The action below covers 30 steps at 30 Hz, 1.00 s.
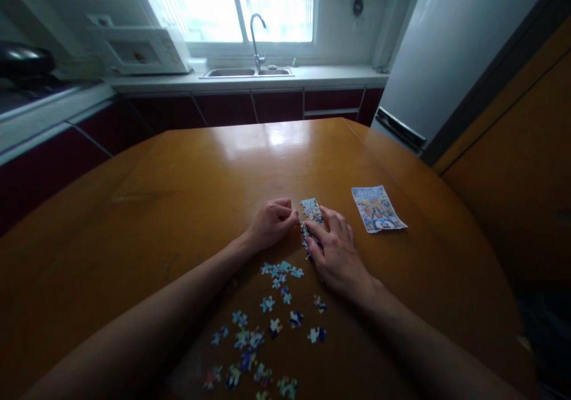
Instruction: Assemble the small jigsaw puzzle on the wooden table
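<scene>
Two bare hands at joined puzzle section point(311, 207), lying on wooden table point(196, 180). Left hand point(273, 221): at section's left edge; fingers curled, thumb and forefinger drawn together; cannot tell whether piece is pinched. Right hand point(336, 250): over section's right side; fingers slightly spread, fingertips on its surface. Loose puzzle pieces point(284, 266): scattered on near side of section, mostly toward left. Printed sheet point(379, 209): flat, right of section. Sink point(231, 73): beyond section, past table's far edge.
</scene>
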Tool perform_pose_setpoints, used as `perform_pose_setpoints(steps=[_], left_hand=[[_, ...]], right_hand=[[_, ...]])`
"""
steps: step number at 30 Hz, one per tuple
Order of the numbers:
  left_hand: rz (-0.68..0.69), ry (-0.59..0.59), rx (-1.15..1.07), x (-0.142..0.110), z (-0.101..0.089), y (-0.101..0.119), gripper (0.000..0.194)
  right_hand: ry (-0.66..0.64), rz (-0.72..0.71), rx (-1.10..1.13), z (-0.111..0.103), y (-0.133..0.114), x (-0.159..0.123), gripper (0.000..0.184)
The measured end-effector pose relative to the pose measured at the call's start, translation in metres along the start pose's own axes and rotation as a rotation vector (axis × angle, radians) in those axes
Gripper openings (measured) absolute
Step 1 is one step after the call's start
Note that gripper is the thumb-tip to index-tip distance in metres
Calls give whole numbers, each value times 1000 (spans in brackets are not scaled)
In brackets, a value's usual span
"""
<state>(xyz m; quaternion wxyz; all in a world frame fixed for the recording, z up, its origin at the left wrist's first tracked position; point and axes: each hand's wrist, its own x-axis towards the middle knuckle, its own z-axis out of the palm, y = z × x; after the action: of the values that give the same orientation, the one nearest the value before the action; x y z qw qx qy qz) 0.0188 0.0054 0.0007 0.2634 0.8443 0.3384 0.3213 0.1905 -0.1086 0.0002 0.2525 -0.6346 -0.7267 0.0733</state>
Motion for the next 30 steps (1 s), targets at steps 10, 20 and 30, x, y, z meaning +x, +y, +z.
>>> perform_pose_setpoints(steps=[10,20,30], left_hand=[[-33,-31,-12,0,1,1,41],[-49,-34,11,0,1,1,43],[-69,13,-8,0,-1,-3,38]], right_hand=[[-28,-5,-19,1,0,-1,43],[-22,-5,-20,1,0,0,44],[34,2,20,1,1,1,41]])
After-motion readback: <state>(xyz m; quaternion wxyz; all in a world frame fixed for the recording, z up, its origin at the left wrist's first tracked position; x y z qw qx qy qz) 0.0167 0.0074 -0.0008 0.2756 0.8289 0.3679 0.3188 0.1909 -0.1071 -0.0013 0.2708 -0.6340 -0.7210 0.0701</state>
